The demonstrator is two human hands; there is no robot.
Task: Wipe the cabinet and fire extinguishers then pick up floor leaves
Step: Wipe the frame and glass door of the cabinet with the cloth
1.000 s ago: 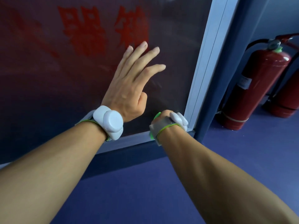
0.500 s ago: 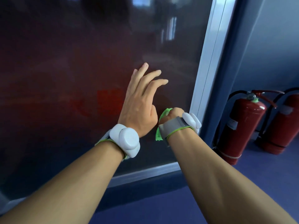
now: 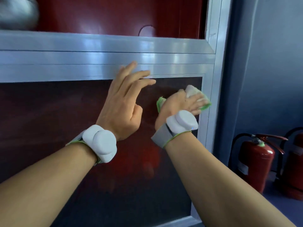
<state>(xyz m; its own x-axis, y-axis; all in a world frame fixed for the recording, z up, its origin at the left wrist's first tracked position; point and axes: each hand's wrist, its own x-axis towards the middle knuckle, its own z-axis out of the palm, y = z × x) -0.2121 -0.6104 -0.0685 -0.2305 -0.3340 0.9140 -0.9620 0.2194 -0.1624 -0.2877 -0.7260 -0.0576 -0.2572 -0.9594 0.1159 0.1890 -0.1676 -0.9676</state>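
We judge ourselves early in the job: our right hand (image 3: 178, 104) grips the green cloth (image 3: 204, 104) against the cabinet (image 3: 49, 122) glass, left hand (image 3: 122, 102) spread wide, while the fire extinguishers (image 3: 255, 163) at far right wait and no leaves show.

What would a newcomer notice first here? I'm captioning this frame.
The right hand presses a green cloth against the cabinet's dark glass, near the silver frame. The left hand lies open beside it. Red fire extinguishers stand at lower right.
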